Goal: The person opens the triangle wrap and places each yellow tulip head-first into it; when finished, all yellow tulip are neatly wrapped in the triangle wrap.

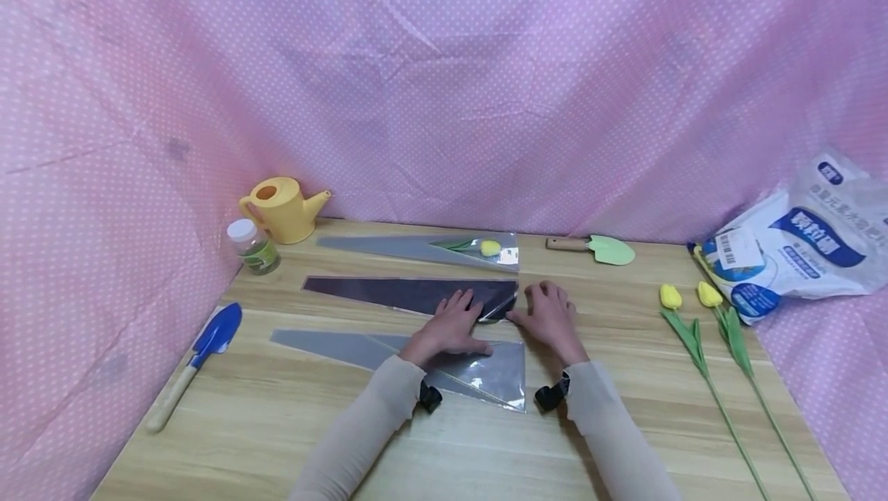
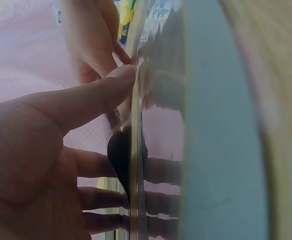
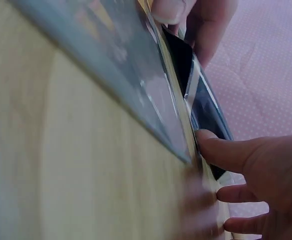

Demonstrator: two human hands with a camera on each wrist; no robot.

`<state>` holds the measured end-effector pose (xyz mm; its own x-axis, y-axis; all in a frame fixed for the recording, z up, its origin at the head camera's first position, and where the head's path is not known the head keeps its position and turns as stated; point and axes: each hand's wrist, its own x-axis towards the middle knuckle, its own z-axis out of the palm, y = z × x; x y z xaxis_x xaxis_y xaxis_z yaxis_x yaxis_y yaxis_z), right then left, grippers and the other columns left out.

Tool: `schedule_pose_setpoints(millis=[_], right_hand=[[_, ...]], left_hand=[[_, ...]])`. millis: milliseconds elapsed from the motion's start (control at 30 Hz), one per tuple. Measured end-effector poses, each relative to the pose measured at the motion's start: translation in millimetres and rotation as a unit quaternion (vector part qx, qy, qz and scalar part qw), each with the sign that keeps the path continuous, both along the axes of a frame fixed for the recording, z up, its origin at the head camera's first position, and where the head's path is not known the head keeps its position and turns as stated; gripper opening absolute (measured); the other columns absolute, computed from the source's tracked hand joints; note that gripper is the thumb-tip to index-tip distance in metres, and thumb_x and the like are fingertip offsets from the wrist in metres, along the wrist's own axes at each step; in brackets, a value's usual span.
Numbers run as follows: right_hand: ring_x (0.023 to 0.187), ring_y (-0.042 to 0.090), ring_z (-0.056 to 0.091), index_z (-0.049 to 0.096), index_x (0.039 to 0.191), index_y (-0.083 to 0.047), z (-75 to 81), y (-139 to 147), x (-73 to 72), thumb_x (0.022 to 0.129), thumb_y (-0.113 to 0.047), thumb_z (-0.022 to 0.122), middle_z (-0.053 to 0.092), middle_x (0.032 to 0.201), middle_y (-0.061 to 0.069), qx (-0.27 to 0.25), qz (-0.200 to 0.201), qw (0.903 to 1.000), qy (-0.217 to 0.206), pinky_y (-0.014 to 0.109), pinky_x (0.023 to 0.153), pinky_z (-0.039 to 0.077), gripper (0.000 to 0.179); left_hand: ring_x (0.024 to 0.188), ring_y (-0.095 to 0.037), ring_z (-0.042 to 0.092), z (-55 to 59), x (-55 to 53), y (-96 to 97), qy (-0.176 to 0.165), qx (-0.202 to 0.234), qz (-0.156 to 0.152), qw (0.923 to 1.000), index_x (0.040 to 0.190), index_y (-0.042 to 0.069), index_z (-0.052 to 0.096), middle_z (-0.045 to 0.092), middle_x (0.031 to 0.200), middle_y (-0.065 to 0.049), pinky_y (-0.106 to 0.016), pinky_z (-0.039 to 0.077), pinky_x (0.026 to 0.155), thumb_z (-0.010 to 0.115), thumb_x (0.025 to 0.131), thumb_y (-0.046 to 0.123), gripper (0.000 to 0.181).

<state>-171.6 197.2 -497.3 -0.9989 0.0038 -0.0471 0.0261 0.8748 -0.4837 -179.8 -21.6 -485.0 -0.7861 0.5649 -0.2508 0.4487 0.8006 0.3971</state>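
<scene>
A black tapered flower sleeve (image 1: 388, 292) with a clear front lies across the middle of the table. My left hand (image 1: 454, 327) rests over its wide part, fingers spread on it, with the thumb extended over the clear sleeve nearer me. At the wide end, my right hand (image 1: 549, 317) has its thumb (image 3: 216, 147) touching the black sleeve's corner and the other fingers apart from the thumb. Between the hands, the sleeve's edge (image 3: 180, 55) bulges up off the table. The grey clear sleeve (image 1: 509, 378) lies flat under the left wrist.
Behind, another sleeve (image 1: 388, 245) holds a yellow tulip (image 1: 489, 247). Two yellow tulips (image 1: 670, 296) lie at right, near a white bag (image 1: 798, 247). A green trowel (image 1: 612, 250), yellow watering can (image 1: 286, 212), lidded jar (image 1: 258, 250) and blue trowel (image 1: 220, 329) lie around.
</scene>
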Motion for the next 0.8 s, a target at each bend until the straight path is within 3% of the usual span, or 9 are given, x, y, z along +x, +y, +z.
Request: schedule_pose_setpoints(millis=[200, 367, 600, 800], right_hand=[[0.140, 0.048, 0.035, 0.062, 0.127, -0.003, -0.6, -4.7, -3.7, 0.087, -0.037, 0.073, 0.042, 0.150, 0.027, -0.043, 0.010, 0.9990, 0.010, 0.068, 0.110, 0.030, 0.053], [0.138, 0.051, 0.040, 0.058, 0.134, 0.001, 2.8, -4.3, -5.4, 0.089, -0.032, 0.072, 0.045, 0.148, 0.030, -0.095, 0.037, 0.9948, -0.002, 0.066, 0.114, 0.031, 0.058], [0.139, 0.046, 0.044, 0.051, 0.141, 0.003, 10.8, -4.6, -4.5, 0.097, -0.029, 0.063, 0.051, 0.145, 0.029, -0.225, 0.062, 0.9716, -0.039, 0.061, 0.117, 0.031, 0.055], [0.140, 0.045, 0.043, 0.044, 0.146, 0.005, 14.8, -6.4, -2.6, 0.107, -0.036, 0.044, 0.049, 0.147, 0.029, -0.279, 0.052, 0.9573, -0.053, 0.057, 0.119, 0.031, 0.057]], left_hand=[[0.156, -0.037, 0.016, 1.1, 1.7, 0.6, 0.000, 0.000, 0.004, 1.0000, 0.153, 0.009, 0.040, 0.021, 0.167, -0.017, -0.056, 0.020, 0.125, 0.072, 0.085, 0.054, 0.087], [0.156, -0.036, 0.017, 0.8, 0.1, 0.6, 0.002, -0.007, 0.006, 1.0000, 0.153, 0.010, 0.040, 0.022, 0.167, -0.016, -0.056, 0.021, 0.124, 0.071, 0.085, 0.054, 0.087], [0.154, -0.038, 0.021, 6.0, -5.0, 3.1, -0.004, -0.001, 0.014, 0.9999, 0.150, 0.010, 0.044, 0.026, 0.165, -0.017, -0.060, 0.024, 0.122, 0.072, 0.085, 0.053, 0.083], [0.150, -0.036, 0.029, 13.2, -9.9, 8.4, -0.015, 0.062, 0.040, 0.9971, 0.153, 0.012, 0.040, 0.031, 0.162, -0.017, -0.058, 0.028, 0.120, 0.072, 0.086, 0.049, 0.083]])
